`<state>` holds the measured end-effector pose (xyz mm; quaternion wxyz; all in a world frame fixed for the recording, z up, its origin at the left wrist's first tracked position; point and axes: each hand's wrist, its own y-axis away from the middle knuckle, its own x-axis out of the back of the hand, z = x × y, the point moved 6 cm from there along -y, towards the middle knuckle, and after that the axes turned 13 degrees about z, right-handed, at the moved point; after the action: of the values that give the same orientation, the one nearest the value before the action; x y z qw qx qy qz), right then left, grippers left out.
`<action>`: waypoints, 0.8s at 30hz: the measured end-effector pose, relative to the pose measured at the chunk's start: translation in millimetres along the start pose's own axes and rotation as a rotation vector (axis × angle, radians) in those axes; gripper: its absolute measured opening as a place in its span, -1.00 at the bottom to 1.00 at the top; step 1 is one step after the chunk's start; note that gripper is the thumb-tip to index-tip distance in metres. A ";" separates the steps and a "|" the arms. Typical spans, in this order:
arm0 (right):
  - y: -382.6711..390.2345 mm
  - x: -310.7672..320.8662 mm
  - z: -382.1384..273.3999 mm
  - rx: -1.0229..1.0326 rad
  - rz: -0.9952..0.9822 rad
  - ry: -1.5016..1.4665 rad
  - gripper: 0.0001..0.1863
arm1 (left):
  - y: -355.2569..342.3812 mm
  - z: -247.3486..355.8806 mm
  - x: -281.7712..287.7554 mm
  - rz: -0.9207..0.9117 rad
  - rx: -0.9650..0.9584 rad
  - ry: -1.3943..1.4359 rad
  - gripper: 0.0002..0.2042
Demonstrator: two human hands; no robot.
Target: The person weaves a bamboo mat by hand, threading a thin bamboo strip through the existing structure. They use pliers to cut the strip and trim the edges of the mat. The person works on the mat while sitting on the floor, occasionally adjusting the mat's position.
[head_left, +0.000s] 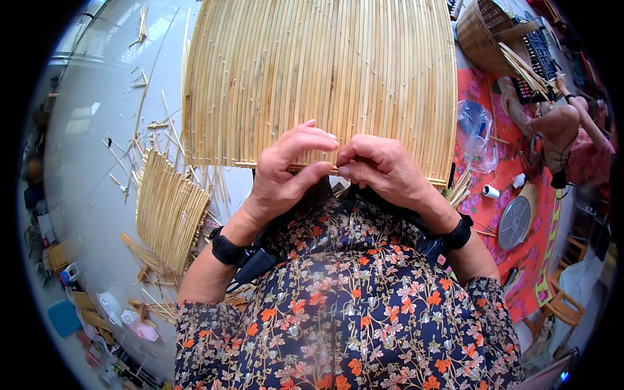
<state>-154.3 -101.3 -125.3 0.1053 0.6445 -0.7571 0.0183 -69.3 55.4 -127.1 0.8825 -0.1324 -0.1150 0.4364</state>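
Note:
A large woven mat of pale bamboo strips (318, 71) stands up in front of me, its lower edge near my chest. My left hand (286, 170) pinches that lower edge between thumb and fingers. My right hand (380, 166) grips the same edge just beside it, fingertips nearly touching the left hand's. Both wrists wear black bands. My flowered dark blouse fills the lower middle of the view.
A smaller woven bamboo panel (170, 211) lies on the pale floor at left among loose strips. A round woven basket (484, 36) sits at upper right. Another person (572, 140) sits on a red flowered cloth (520, 260) with a round sieve (515, 222) and white spool (491, 192).

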 end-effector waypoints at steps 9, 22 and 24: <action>-15.4 13.2 -10.4 -0.115 0.078 -0.487 -0.92 | -1.2 -2.5 3.9 0.083 0.195 0.407 -0.35; -24.1 44.6 -40.5 0.029 0.180 -0.641 -0.92 | -0.4 6.6 -25.6 -0.175 -0.271 -0.510 -0.70; -20.4 51.1 -23.3 0.043 0.232 -0.391 -0.91 | -4.2 7.3 -21.2 -0.145 -0.188 -0.401 -0.70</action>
<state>-138.6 -150.6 -95.4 -0.0598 0.5464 -0.8317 -0.0787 -81.1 37.0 -120.7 0.8547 -0.1162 -0.3374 0.3769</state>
